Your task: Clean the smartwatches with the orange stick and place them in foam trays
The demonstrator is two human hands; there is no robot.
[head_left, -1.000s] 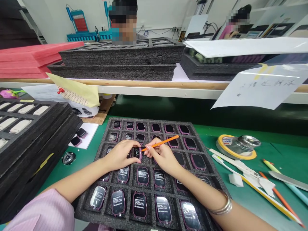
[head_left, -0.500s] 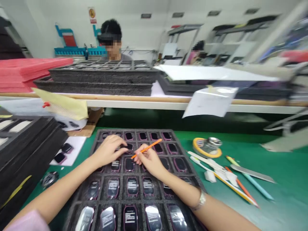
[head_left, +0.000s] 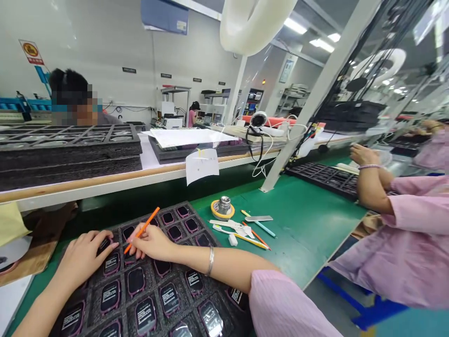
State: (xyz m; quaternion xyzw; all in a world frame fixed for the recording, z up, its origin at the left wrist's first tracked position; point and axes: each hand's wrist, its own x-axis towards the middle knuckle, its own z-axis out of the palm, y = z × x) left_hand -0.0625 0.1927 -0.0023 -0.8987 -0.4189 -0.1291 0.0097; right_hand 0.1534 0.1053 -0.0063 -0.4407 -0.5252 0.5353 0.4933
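Observation:
A black foam tray [head_left: 87, 299] lies before me, its compartments holding smartwatches with purple frames; several screens show white text. My left hand [head_left: 82, 255] rests over the tray's left side, thumb and fingers curved around one smartwatch [head_left: 104, 244], partly covered by the fingers. My right hand [head_left: 149, 241] is closed around a thin orange stick [head_left: 149, 220], held like a pen and slanting up to the right. The stick's lower end is just right of my left thumb, over the tray; whether it touches a watch I cannot tell.
Right of the tray on the green table [head_left: 308, 201] lie a yellow tape roll [head_left: 222, 215] with a metal-topped jar, a toothbrush [head_left: 242, 238] and a metal blade [head_left: 258, 218]. A shelf [head_left: 168, 175] carries foam trays [head_left: 70, 159]. A co-worker's arm [head_left: 375, 187] is at the right.
My view has swung to the right, bringing the co-worker and the post into sight. Both hands stay close together over the tray, the orange stick still in my right hand.

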